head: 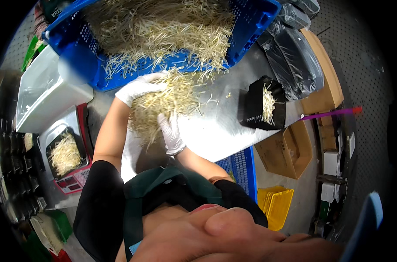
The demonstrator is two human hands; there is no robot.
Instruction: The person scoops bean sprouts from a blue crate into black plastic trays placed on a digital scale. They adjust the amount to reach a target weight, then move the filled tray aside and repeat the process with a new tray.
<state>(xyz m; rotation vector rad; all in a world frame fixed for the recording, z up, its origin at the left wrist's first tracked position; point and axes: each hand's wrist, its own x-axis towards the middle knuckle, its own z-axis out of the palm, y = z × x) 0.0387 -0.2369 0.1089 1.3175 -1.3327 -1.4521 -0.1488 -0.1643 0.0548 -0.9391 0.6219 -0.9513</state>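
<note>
A loose clump of bean sprouts lies between my white-gloved hands over a shiny metal table. My left hand curls over its upper left side, some fingertips buried in the strands. From below, my right hand presses on it with the fingers partly spread; strands hang down beside it. Beyond the hands a blue perforated plastic crate, heaped with bean sprouts, tilts towards me. At the right stands a black plastic tray with a few sprouts. Another black tray, filled with sprouts, rests on a red-edged scale at the left.
A white tub stands at the left. Wrapped black trays lie on cardboard at the upper right. Below the table's right edge are an open cardboard box, a blue crate and yellow baskets. Part of another person shows upper left.
</note>
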